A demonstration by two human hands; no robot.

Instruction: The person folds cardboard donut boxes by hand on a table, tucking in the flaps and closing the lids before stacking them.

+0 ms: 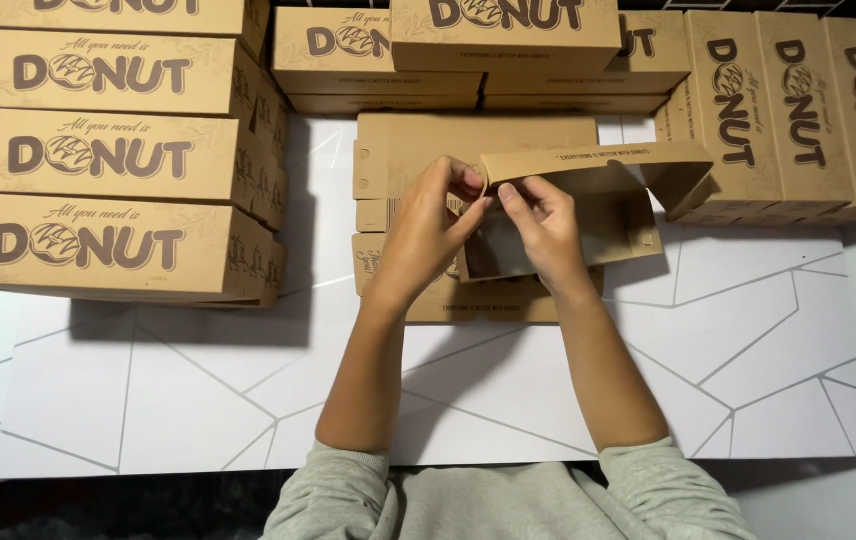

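White surface (pixel 198 400) with thin grey angular lines. Stacked closed brown cardboard boxes (pixel 108 160) at left, more (pixel 798 110) along the far edge and right, flat unfolded box blanks (pixel 398 150) at centre.

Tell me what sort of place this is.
Probably a packing station for a bakery or donut shop. Stacks of finished brown cardboard boxes crowd the white table, flat unfolded blanks lie at the centre, and the left hand and right hand are folding a half-formed box.
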